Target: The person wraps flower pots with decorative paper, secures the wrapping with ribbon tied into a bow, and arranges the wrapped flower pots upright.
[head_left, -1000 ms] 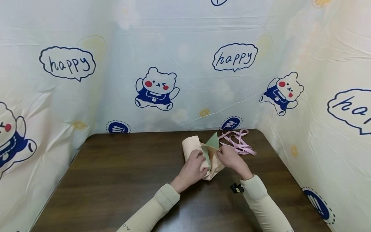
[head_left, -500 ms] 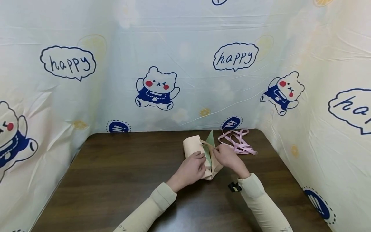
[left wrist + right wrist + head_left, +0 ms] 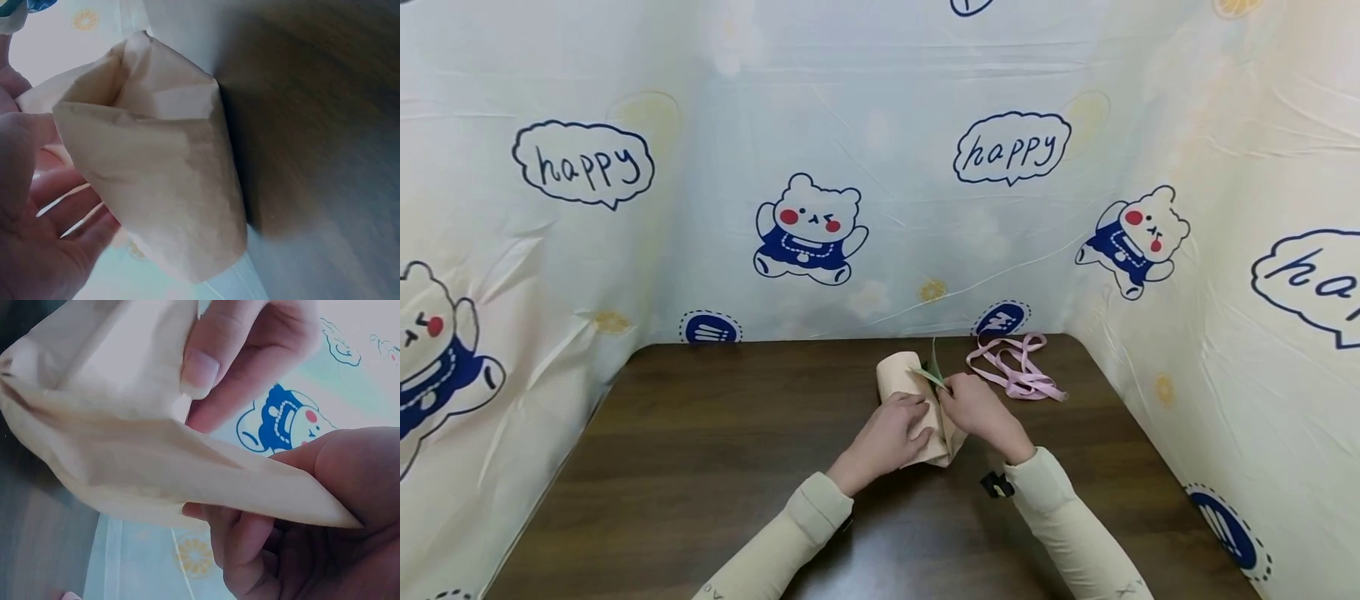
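On the table lies a rolled beige paper wrap [image 3: 897, 375], with thin green pointed tips [image 3: 934, 367] showing at its upper right edge. My left hand [image 3: 883, 437] holds the roll's near part, its thumb on the paper in the right wrist view. My right hand [image 3: 988, 415] pinches the paper's right edge, with a folded flap [image 3: 262, 487] running into its palm. In the left wrist view the paper [image 3: 162, 175] is folded, with an opening at its upper end. The inside of the roll is mostly hidden.
A tangled lilac ribbon [image 3: 1024, 379] lies behind my right hand, near the table's far right corner. The brown wooden table [image 3: 715, 433] reaches back to a printed curtain [image 3: 910, 167], which also hangs at both sides. A small black device [image 3: 997, 484] sits at my right wrist.
My right hand has moved left, drawing the paper's right side in towards the roll. The green part has narrowed from a broad triangle to thin tips. My left hand stays on the roll.
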`<state>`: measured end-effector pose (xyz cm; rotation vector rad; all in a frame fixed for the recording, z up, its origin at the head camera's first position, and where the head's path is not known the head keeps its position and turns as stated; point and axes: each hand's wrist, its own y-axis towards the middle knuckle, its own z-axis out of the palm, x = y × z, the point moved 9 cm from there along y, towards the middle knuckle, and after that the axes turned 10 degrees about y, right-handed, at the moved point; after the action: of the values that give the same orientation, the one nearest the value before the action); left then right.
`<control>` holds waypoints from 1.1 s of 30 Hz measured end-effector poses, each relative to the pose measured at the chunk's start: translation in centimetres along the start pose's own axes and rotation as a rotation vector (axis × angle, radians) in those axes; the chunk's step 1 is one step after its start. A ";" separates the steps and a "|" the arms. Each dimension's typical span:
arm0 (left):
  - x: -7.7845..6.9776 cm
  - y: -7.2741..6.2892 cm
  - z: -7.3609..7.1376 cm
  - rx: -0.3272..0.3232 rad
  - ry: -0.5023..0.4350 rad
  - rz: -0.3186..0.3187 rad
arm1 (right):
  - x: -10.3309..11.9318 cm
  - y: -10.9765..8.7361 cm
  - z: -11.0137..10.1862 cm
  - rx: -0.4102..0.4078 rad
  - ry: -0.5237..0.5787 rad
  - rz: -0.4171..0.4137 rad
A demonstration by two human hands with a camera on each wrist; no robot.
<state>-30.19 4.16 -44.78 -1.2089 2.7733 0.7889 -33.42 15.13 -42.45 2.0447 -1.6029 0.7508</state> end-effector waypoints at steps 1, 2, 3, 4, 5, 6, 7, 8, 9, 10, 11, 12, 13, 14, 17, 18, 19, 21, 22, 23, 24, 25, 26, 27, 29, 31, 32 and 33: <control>0.4 0.0 -0.2 -0.011 -0.046 -0.022 | 0.2 0.0 0.1 0.001 0.001 -0.004; 0.7 0.0 -0.3 -0.019 -0.089 -0.044 | 0.3 -0.1 0.2 0.002 -0.003 -0.007; 1.0 0.0 -0.4 -0.023 -0.119 -0.062 | 0.5 -0.1 0.3 0.000 -0.011 -0.013; 1.2 -0.1 -0.4 -0.023 -0.147 -0.075 | 0.7 -0.2 0.3 -0.003 -0.019 -0.015; 1.3 -0.1 -0.4 -0.018 -0.158 -0.080 | 0.8 -0.3 0.4 -0.008 -0.029 -0.016; 1.3 -0.2 -0.4 -0.011 -0.162 -0.081 | 1.0 -0.4 0.4 -0.010 -0.034 -0.017; 1.3 -0.2 -0.3 0.000 -0.154 -0.076 | 1.2 -0.5 0.4 -0.012 -0.041 -0.020; 1.2 -0.3 -0.3 0.012 -0.140 -0.067 | 1.4 -0.6 0.5 -0.014 -0.047 -0.021; 1.1 -0.3 -0.3 0.015 -0.123 -0.054 | 1.5 -0.6 0.5 -0.017 -0.053 -0.021; 1.0 -0.3 -0.4 0.014 -0.111 -0.041 | 1.5 -0.7 0.5 -0.018 -0.053 -0.020; 0.9 -0.3 -0.4 0.015 -0.097 -0.028 | 1.6 -0.7 0.5 -0.020 -0.053 -0.022; 0.8 -0.3 -0.5 0.017 -0.088 -0.018 | 1.7 -0.7 0.6 -0.023 -0.052 -0.026; 0.7 -0.3 -0.5 0.017 -0.077 -0.008 | 1.8 -0.7 0.6 -0.027 -0.053 -0.031; 0.6 -0.3 -0.6 0.017 -0.074 -0.002 | 1.8 -0.8 0.6 -0.035 -0.063 -0.036; 0.4 -0.3 -0.7 0.029 -0.071 0.014 | 2.1 -0.9 0.5 -0.057 -0.077 -0.049; 0.4 -0.3 -0.7 0.033 -0.071 0.016 | 2.2 -0.9 0.5 -0.062 -0.084 -0.053; 0.4 -0.3 -0.7 0.039 -0.071 0.017 | 2.2 -0.9 0.5 -0.067 -0.090 -0.056; 0.4 -0.4 -0.6 0.058 -0.074 0.012 | 2.3 -0.9 0.4 -0.073 -0.083 -0.058; 0.4 -0.4 -0.6 0.065 -0.076 0.009 | 2.3 -0.8 0.3 -0.077 -0.077 -0.060; 0.4 -0.4 -0.5 0.076 -0.076 0.005 | 2.4 -0.7 0.3 -0.079 -0.068 -0.064; 0.4 -0.5 -0.4 0.089 -0.082 -0.001 | 2.4 -0.6 0.3 -0.081 -0.057 -0.065; 0.5 -0.5 -0.4 0.100 -0.087 -0.002 | 2.4 -0.4 0.3 -0.081 -0.048 -0.069; 0.5 -0.5 -0.4 0.111 -0.091 -0.001 | 2.4 -0.3 0.3 -0.079 -0.040 -0.068; 0.6 -0.6 -0.4 0.121 -0.098 0.002 | 2.4 -0.1 0.4 -0.079 -0.037 -0.068; 0.5 -0.6 -0.4 0.135 -0.095 0.023 | 2.4 0.1 0.5 -0.073 -0.053 -0.067; 0.5 -0.6 -0.4 0.143 -0.084 0.060 | 2.5 0.3 0.7 -0.070 -0.076 -0.069; 0.5 -0.6 -0.4 0.151 -0.081 0.074 | 2.6 0.3 0.8 -0.068 -0.084 -0.069; 0.5 -0.6 -0.3 0.162 -0.078 0.085 | 2.7 0.3 0.9 -0.068 -0.098 -0.075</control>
<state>-30.04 3.31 -44.85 -1.0169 2.7780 0.5888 -33.06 12.50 -41.38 2.1093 -1.5715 0.5696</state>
